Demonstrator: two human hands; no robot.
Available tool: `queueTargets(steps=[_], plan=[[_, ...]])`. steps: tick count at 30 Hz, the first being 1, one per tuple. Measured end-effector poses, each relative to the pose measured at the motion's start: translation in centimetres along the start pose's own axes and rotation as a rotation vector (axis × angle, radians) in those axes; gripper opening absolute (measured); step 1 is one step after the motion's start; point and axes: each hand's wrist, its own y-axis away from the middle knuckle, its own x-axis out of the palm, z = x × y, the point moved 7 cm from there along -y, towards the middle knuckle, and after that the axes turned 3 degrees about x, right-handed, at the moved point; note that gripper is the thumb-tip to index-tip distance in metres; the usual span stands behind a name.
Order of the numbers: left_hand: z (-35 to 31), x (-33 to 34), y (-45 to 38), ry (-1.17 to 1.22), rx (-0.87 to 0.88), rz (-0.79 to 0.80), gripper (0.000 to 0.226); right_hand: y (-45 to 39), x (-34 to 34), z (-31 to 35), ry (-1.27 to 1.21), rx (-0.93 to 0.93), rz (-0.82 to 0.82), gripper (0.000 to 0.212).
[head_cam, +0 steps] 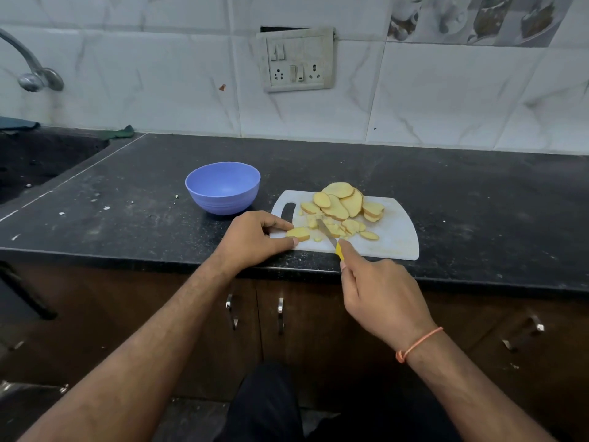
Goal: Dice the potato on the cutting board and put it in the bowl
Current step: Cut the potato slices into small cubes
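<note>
Black stone table [159,193], speckled, running along a white marble-look tiled wall [446,100] with a switch-and-socket plate [298,60]. Dark sink [38,157] at far left under a metal tap [30,63]. Brown cabinet doors [318,330] with metal handles below the front edge. White plastic cutting board [395,234] near the front edge, handle slot to the left. Blue bowl [223,191] just beside the board's left end, apart from it, nothing visible inside. Heap of potato slices [342,200] at the board's back, small diced bits [331,228] in the middle. Left hand [251,240] at the board's left corner, fingers [280,223] and thumb pinching one potato slice [298,233] flat against the board. Right hand [379,295] wrapped round the yellow handle of a knife [326,232], forefinger stretched along the top, blade angled down among the diced bits. Orange thread [417,344] round the right wrist.
</note>
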Motion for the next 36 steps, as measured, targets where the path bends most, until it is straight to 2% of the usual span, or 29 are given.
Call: queueTargets(steps=[19, 27, 32, 36], plan=[[0.8, 0.1, -0.3, 0.08, -0.081, 0.02, 0.024, -0.9, 0.8, 2.4, -0.076, -0.001, 0.021, 0.05], [0.7, 0.1, -0.4, 0.06, -0.072, 0.007, 0.022, -2.2, 2.1, 3.7, 0.015, -0.008, 0.096, 0.054], [0.6, 0.1, -0.3, 0.042, -0.08, -0.016, 0.022, -0.4, 1.7, 3.0, 0.02, -0.047, 0.128, 0.054], [0.6, 0.0, -0.3, 0.048, -0.099, -0.01, 0.023, 1.5, 1.0, 1.7, 0.022, -0.086, 0.082, 0.055]])
